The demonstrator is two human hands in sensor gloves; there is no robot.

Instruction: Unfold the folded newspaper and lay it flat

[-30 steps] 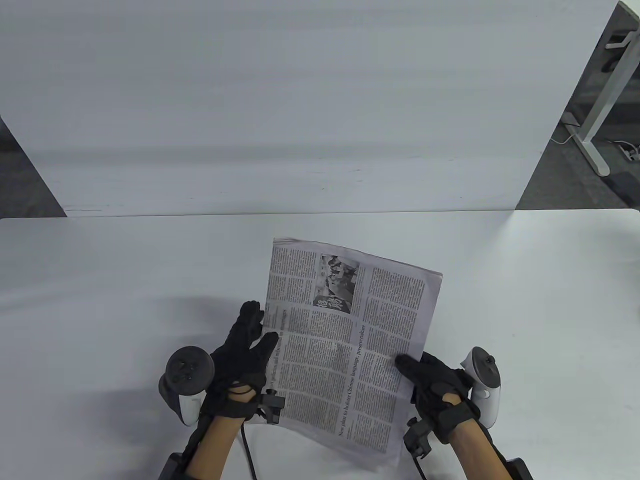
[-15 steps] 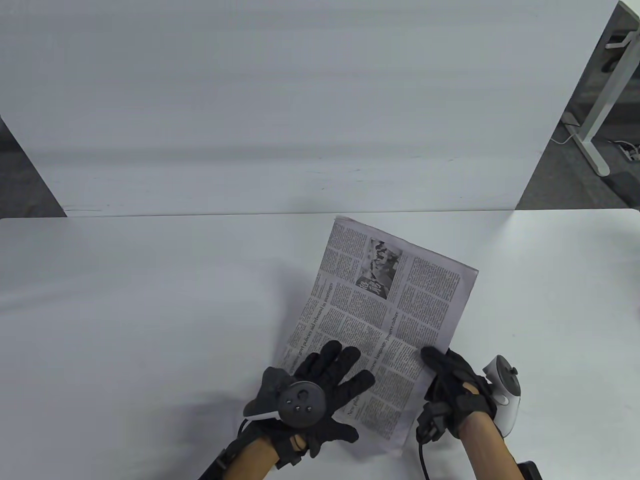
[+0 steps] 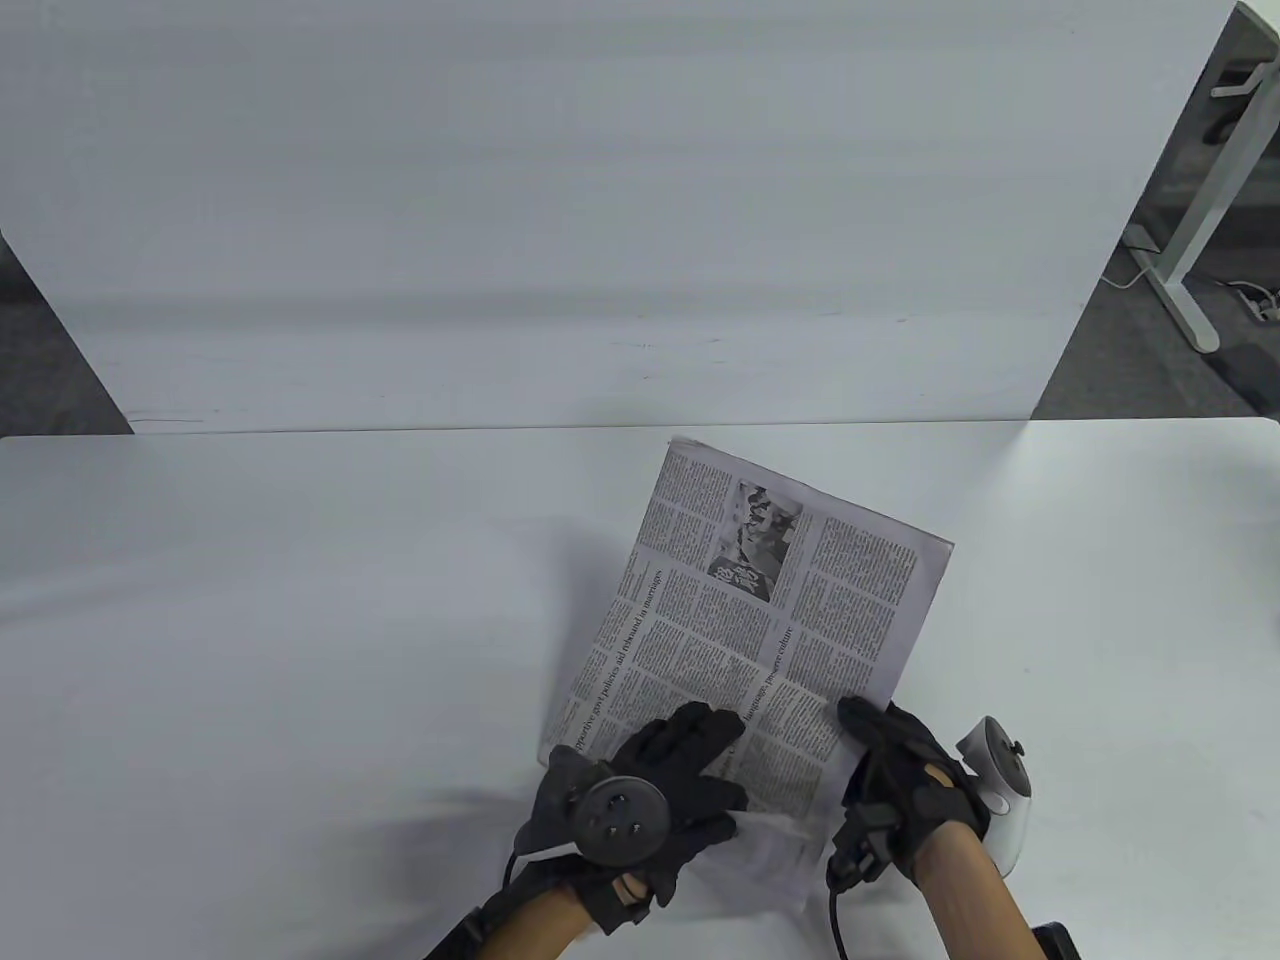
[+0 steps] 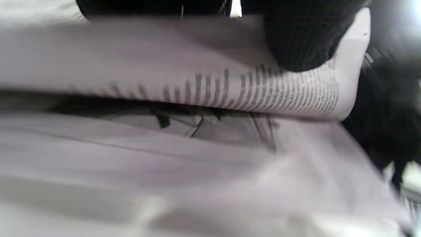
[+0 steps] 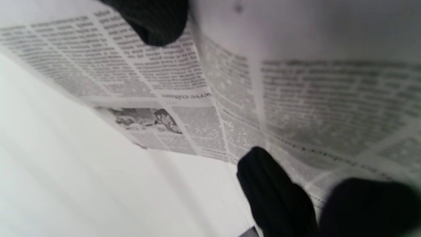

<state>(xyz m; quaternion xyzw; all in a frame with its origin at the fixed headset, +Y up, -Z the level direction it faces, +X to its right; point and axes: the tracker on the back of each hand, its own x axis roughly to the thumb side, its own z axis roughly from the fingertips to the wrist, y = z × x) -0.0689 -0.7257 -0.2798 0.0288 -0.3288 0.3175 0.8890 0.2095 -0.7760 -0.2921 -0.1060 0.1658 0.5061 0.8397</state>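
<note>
The folded newspaper [image 3: 760,610] lies tilted on the white table [image 3: 250,600], right of centre, its far corner near the table's back edge. My left hand [image 3: 725,768] curls on its near left part and pinches the top layer, which is raised off a lower layer [image 3: 775,835]. The left wrist view shows a fingertip [image 4: 302,42] on the raised layer [image 4: 230,85] above the lower sheet [image 4: 197,164]. My right hand [image 3: 858,725] pinches the near right corner. In the right wrist view the thumb [image 5: 154,23] is on top of the paper [image 5: 296,98] and the fingers [image 5: 276,197] are under it.
A tall white panel [image 3: 600,200] stands along the table's back edge. A desk leg [image 3: 1190,250] and cables on the floor show at the far right. The table's left half is bare white surface.
The newspaper first shifted right and turned. My left hand came onto its near edge, lay spread flat, and now has its fingers curled, lifting the top layer. The right hand keeps its hold.
</note>
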